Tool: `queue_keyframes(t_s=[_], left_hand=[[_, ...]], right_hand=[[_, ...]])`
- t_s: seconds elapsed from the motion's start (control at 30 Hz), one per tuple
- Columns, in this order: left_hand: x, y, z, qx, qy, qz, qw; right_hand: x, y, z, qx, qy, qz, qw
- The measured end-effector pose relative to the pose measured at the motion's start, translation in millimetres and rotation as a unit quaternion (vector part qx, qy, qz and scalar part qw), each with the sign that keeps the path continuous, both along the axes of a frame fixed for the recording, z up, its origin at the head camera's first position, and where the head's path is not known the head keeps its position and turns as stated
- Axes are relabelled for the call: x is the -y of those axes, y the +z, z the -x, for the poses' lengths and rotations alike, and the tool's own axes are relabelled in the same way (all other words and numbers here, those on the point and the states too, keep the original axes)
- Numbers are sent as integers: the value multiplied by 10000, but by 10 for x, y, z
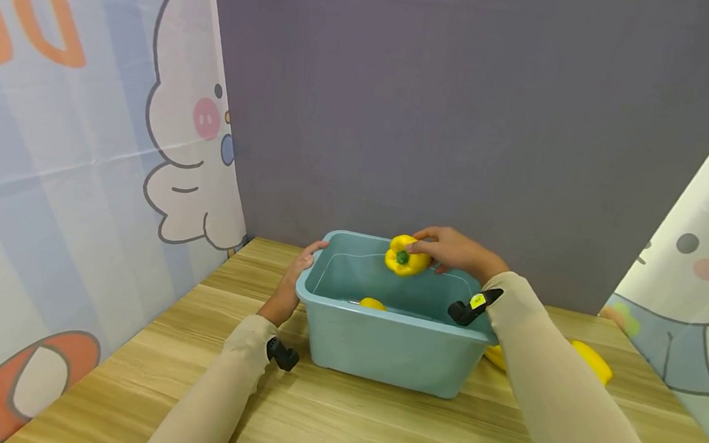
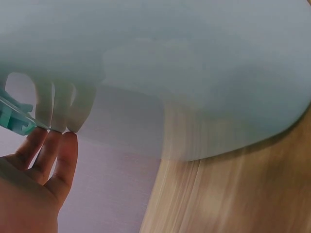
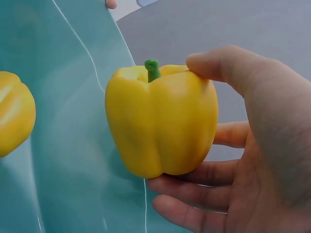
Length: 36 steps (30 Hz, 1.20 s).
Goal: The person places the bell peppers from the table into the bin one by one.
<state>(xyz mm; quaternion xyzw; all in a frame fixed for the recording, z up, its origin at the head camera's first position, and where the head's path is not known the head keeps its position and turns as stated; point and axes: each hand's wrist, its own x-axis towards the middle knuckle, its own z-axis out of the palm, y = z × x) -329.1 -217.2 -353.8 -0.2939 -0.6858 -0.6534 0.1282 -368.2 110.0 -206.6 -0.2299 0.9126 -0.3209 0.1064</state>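
A blue-green plastic bin (image 1: pixel 382 350) stands on the wooden table. My left hand (image 1: pixel 293 279) holds its left rim; in the left wrist view several fingertips (image 2: pixel 68 145) meet the outer wall just under the edge. Over the bin's open top, my right hand (image 1: pixel 460 249) grips a yellow bell pepper (image 3: pixel 163 124). The thumb (image 3: pixel 209 63) lies near its green stem, and other fingers support it from the side and underneath. Down inside the bin sits another yellow pepper (image 1: pixel 372 304), partly hidden by the front wall.
Right of the bin, yellow objects (image 1: pixel 593 362) lie on the table (image 1: pixel 340 426), partly covered by my right forearm. A grey panel (image 1: pixel 448 118) rises behind the table, with printed cartoon curtains (image 1: pixel 99 162) on both sides.
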Motion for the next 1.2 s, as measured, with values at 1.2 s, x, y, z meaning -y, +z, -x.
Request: queue_keyframes(t_s=[1.2], left_hand=[[-33,19,22,72,-35,-170,9998]], right_hand=[[-21,-40,59,-300,17,-630,9976]])
